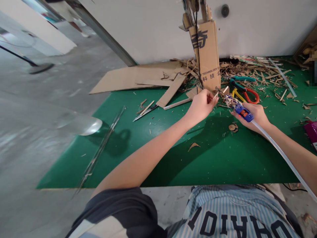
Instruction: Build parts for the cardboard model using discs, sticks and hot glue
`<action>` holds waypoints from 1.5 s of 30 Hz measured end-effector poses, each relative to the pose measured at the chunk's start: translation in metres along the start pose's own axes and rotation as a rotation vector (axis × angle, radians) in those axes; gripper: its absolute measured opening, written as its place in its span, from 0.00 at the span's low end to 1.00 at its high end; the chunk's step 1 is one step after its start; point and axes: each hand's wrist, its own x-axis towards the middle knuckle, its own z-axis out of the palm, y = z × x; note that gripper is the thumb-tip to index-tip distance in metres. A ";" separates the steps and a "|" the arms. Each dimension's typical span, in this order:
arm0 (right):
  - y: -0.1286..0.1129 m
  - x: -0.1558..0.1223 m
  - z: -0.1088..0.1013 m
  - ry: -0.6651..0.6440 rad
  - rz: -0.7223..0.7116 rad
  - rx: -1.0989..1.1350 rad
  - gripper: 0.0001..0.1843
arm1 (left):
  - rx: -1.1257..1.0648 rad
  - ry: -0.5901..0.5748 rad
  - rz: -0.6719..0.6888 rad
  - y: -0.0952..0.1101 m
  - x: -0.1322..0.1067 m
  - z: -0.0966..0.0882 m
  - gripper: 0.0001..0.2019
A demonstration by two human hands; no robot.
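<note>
My right hand is closed around a blue hot glue gun, its nozzle end pointing up and left. A long translucent glue stick runs out of its back toward the lower right. Crumbs and shreds cling to the front of the gun. Between the fingertips of my left hand is a small pale strip, close to the nozzle. Just behind both hands stands an upright cardboard piece with printed lettering and a dark cable down its side.
Pliers with teal handles and a red-handled tool lie behind my right hand. Cardboard scraps heap along the wall. A craft knife, a cardboard sheet and thin wires lie leftward on the green table.
</note>
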 end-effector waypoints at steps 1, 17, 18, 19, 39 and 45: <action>0.000 0.000 0.000 -0.001 0.001 -0.001 0.19 | 0.005 0.000 0.004 0.000 0.000 0.000 0.13; -0.001 0.000 0.000 -0.003 -0.020 0.004 0.20 | 0.061 0.011 0.006 0.002 0.000 -0.002 0.15; 0.000 0.000 0.000 -0.001 -0.026 -0.001 0.20 | 0.062 0.013 0.014 0.001 -0.001 -0.002 0.15; 0.000 0.000 0.000 0.002 -0.031 -0.005 0.21 | 0.060 0.014 0.022 0.001 -0.001 -0.001 0.15; 0.019 0.003 -0.017 0.039 0.013 -0.339 0.17 | -0.300 -0.001 -0.205 0.003 0.006 -0.004 0.06; 0.038 0.008 -0.009 -0.094 0.230 -0.503 0.21 | -0.597 0.053 -0.255 0.005 0.010 -0.003 0.08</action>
